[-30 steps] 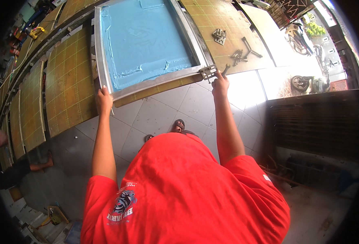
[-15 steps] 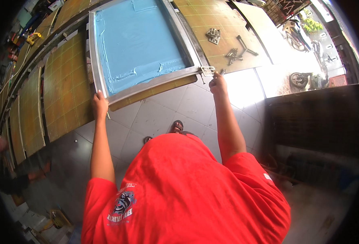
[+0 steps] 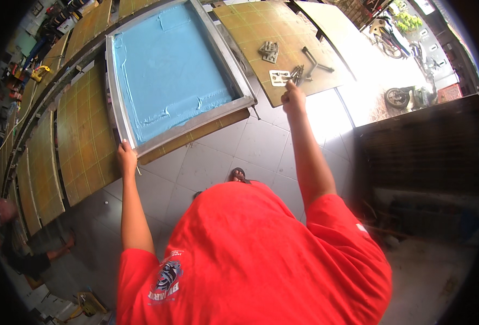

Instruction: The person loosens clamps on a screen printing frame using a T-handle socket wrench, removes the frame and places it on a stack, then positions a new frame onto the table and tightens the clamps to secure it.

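Observation:
A screen-printing frame (image 3: 196,126) with grey metal bars and a blue, ink-smeared mesh (image 3: 174,70) lies in front of me, its near edge over a wooden board. My left hand (image 3: 127,157) is closed around its near left corner. Off its right side, my right hand (image 3: 293,98) pinches a pale metal plate with holes (image 3: 278,77). The plate is over the neighbouring board, close to a small heap of bolts (image 3: 298,72). Whether the fingers also hold a bolt is hard to see.
On the right board (image 3: 250,32) lie a three-armed wrench (image 3: 316,60) and a few stacked metal plates (image 3: 269,51). More boards (image 3: 85,130) line the left. A person's leg (image 3: 60,252) shows at the lower left. A motorcycle wheel (image 3: 396,98) stands outside at the right.
My right hand has carried the metal plate away from the frame's near right corner, toward the bolts on the right board. My left hand stays on the frame's corner.

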{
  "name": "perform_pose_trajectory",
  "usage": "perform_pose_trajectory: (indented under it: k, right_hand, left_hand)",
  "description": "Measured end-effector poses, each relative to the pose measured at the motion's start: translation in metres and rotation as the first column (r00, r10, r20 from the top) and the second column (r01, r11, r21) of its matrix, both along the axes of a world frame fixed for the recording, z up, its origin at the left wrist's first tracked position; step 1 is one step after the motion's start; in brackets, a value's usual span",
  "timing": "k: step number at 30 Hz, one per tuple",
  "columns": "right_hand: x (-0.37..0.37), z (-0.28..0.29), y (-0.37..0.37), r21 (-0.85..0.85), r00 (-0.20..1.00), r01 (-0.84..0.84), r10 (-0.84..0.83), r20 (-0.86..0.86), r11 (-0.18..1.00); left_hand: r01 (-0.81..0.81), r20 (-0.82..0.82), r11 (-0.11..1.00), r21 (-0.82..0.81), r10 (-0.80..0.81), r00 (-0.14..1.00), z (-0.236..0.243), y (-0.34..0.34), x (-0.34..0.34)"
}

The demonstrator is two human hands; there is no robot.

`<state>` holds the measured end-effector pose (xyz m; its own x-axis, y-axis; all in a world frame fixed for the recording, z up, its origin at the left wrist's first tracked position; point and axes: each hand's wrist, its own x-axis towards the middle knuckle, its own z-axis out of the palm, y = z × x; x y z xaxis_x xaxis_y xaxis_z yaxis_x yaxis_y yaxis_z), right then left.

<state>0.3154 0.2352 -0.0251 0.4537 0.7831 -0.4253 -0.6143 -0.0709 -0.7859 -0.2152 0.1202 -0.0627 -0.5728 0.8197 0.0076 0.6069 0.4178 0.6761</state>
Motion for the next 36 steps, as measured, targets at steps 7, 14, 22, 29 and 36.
perform_pose_trajectory:
  k: [7,14,22,29,36]
  right_hand:
    - [0.056,-0.006,0.108,-0.144,0.505,-0.129,0.190,0.842,0.981]
    - [0.067,0.004,0.174,-0.302,0.563,-0.255,0.395,0.726,0.919]
    - [0.056,0.007,0.193,-0.292,0.273,0.042,0.270,0.923,0.955]
    - [0.047,0.017,0.076,-0.227,0.337,-0.258,0.308,0.890,0.939]
    - [0.007,-0.017,-0.016,-0.276,-0.094,-0.167,0.264,0.960,0.946]
  left_hand:
    - [-0.003,-0.051,0.999,0.032,0.005,0.999,0.000,-0.001,0.001]
    - [-0.023,-0.096,0.999,0.040,0.027,0.995,0.015,-0.003,0.016]
    - [-0.043,-0.002,0.995,0.089,0.043,0.999,-0.003,-0.001,0.006]
    - [-0.090,0.117,0.996,0.022,0.087,0.989,0.007,-0.007,0.010]
    - [-0.100,0.182,0.995,-0.019,0.102,0.978,0.009,-0.002,0.011]
